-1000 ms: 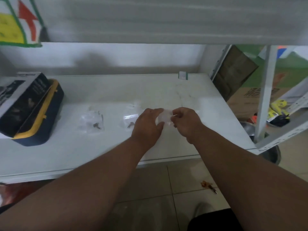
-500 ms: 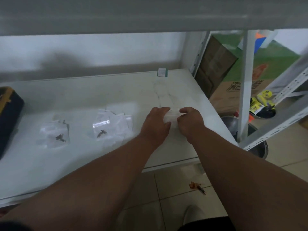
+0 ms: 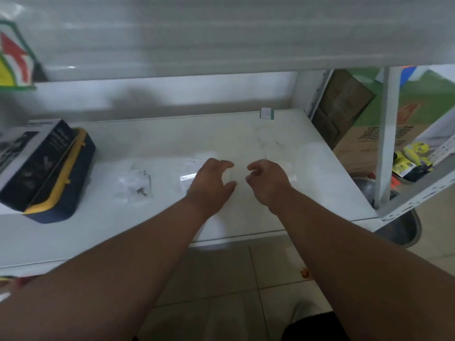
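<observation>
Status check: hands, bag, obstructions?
Left hand, right hand open, apart over shelf. Small clear bag between them, blurred. Screw bag further left, out of the way.

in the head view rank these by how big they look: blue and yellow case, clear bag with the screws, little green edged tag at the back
1. blue and yellow case, clearly largest
2. clear bag with screws
3. green-edged tag, smallest, though it sits farthest from the camera, so it looks smaller than it is
</observation>
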